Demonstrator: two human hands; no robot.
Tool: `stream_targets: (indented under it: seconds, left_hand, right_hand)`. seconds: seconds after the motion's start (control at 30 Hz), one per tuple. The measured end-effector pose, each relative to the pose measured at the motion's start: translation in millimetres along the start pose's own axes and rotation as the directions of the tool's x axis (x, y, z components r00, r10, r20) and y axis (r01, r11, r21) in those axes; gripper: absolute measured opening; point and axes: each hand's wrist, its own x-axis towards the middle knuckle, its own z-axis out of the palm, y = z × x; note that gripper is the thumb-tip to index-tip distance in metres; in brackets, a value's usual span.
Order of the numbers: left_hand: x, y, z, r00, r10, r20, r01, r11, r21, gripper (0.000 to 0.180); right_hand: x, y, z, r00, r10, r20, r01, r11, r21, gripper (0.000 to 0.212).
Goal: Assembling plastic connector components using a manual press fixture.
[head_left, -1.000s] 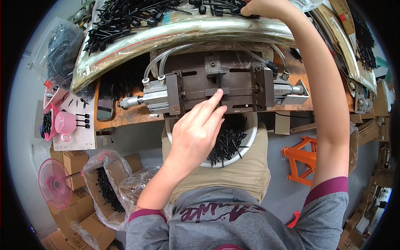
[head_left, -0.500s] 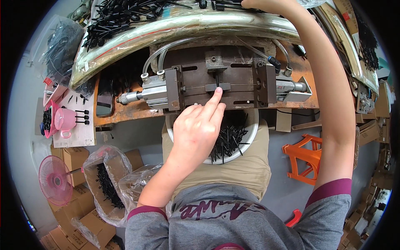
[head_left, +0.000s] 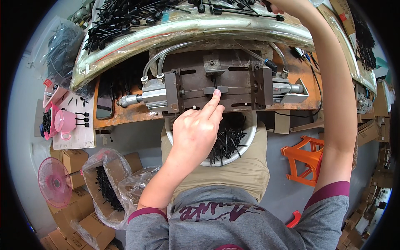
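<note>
My left hand (head_left: 196,129) reaches up to a dark metal fixture (head_left: 189,79), its index finger stretched out. That fingertip rests on a small grey block (head_left: 221,89) in the middle of the fixture, where a thin black rod (head_left: 215,79) stands above it. The other fingers are loosely bent and hold nothing. At the top edge, partly cut off, my right hand (head_left: 278,6) is closed around a black plastic part (head_left: 266,4), of which only a bit shows. Beside it lies a pile of black rod-shaped parts with round heads (head_left: 137,16).
Air cylinders with clear hoses flank the fixture, one at left (head_left: 153,93), one at right (head_left: 287,87). A plastic-wrapped padded edge (head_left: 191,28) curves behind it. Between my legs sits a white basket (head_left: 249,148) of black parts. An orange stool (head_left: 302,156) stands right, a pink fan (head_left: 55,181) left.
My right hand has drawn slightly right at the pile, and a black part now shows in its fingers. My left fingertip stays on the block. The view has shifted slightly.
</note>
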Motion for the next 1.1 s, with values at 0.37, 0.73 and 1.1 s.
stream_targets:
  seconds: [0.37, 0.73, 1.1]
  left_hand:
    - [3.8, 0.9, -2.4, 0.999, 0.018, 0.027, -0.018, 1.000, -0.002, 0.025]
    - [8.6, 12.1, -23.6, 0.945, -0.005, -0.328, -0.160, 0.866, -0.474, 0.038]
    - [-8.2, 5.3, 0.9, 0.990, -0.033, -0.134, 0.003, 0.976, -0.220, 0.030]
  right_hand:
    - [-49.9, 35.9, 9.7, 0.960, -0.197, 0.197, -0.057, 0.553, 0.831, 0.020]
    - [-189.2, 21.4, 70.5, 0.889, -0.192, 0.416, -0.292, 0.463, 0.837, 0.022]
    - [-209.3, 45.7, 76.1, 0.951, -0.072, 0.301, -0.264, 0.319, 0.910, 0.017]
